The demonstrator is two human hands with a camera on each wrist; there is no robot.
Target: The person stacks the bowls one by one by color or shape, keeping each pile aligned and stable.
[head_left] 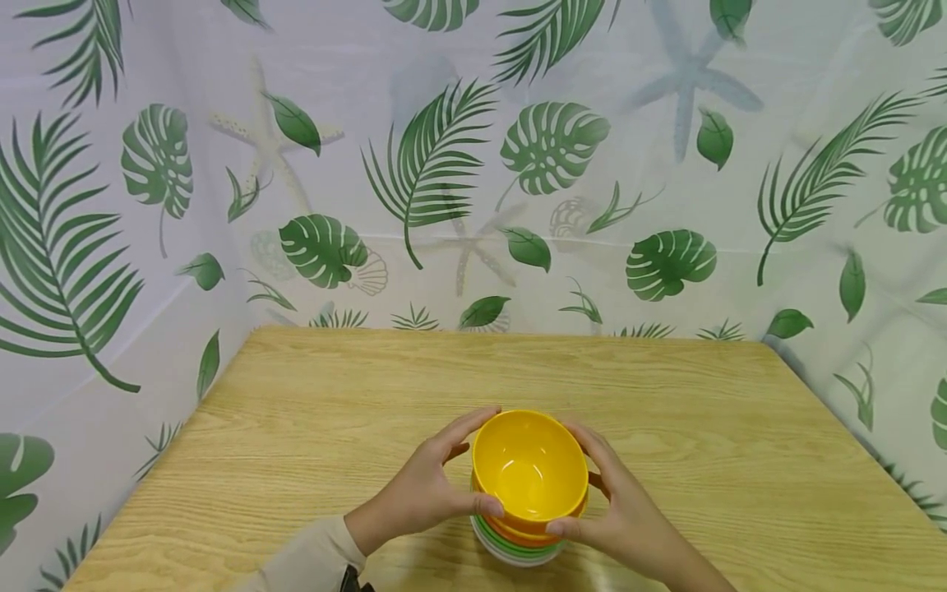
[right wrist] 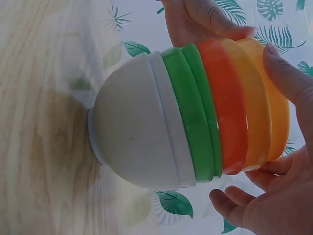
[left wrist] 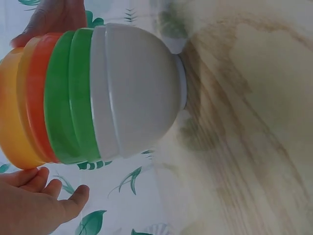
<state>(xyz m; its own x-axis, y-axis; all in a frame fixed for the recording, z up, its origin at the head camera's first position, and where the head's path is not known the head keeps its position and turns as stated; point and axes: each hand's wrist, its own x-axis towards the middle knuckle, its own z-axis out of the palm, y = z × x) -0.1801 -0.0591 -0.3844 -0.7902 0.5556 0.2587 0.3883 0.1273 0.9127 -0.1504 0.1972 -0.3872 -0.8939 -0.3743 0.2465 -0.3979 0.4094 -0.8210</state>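
A stack of nested bowls stands upright on the wooden table, topped by a yellow bowl (head_left: 528, 460) whose hollow faces up. My left hand (head_left: 425, 489) holds that top bowl from the left, thumb at the near side and fingers round toward the far rim. From the right, my right hand (head_left: 625, 514) grips it the same way. Beneath it, the right wrist view shows a yellow-orange bowl (right wrist: 257, 107), a red-orange bowl (right wrist: 226, 107), green bowls (right wrist: 188, 115) and white bowls (right wrist: 134, 122), the lowest with its foot at the tabletop.
The light wood-grain table (head_left: 355, 386) reaches back to a white curtain (head_left: 473, 189) printed with green leaves and starfish, which also hangs at both sides. A pale sleeve (head_left: 311, 555) covers the left forearm, with a black strap (head_left: 351, 580) at its wrist.
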